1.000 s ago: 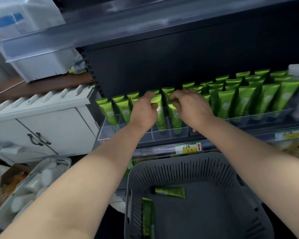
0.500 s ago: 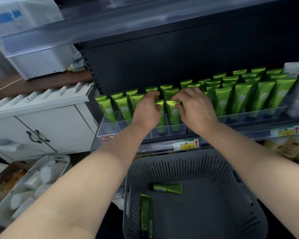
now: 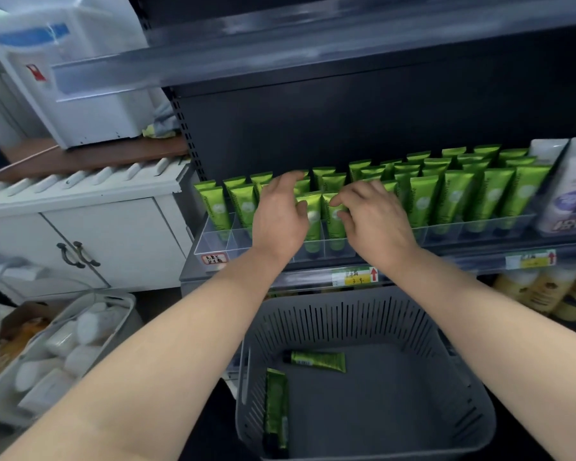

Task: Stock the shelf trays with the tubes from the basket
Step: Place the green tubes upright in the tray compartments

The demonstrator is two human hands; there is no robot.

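Note:
Rows of green tubes [image 3: 456,197] stand upright in the clear shelf tray [image 3: 213,242]. My left hand [image 3: 278,216] lies over the tubes left of centre, fingers stretched over their tops and thumb against a front tube [image 3: 311,214]. My right hand [image 3: 374,219] pinches the upper edge of the neighbouring front tube [image 3: 333,224] between index finger and thumb. Both front tubes sit down in their tray slots. Below, the grey slotted basket [image 3: 346,319] holds two green tubes lying flat, one [image 3: 315,360] at the back and one [image 3: 276,410] along its left wall.
White and purple tubes [image 3: 569,197] stand at the shelf's right end, yellow bottles [image 3: 546,294] on the shelf below. A white cabinet [image 3: 107,234] and a bag of white bottles [image 3: 60,347] are on the left. An upper shelf edge [image 3: 280,51] overhangs.
Both hands have pushed the two front tubes down into their tray slots. My left fingers have loosened and stretched over the tube tops.

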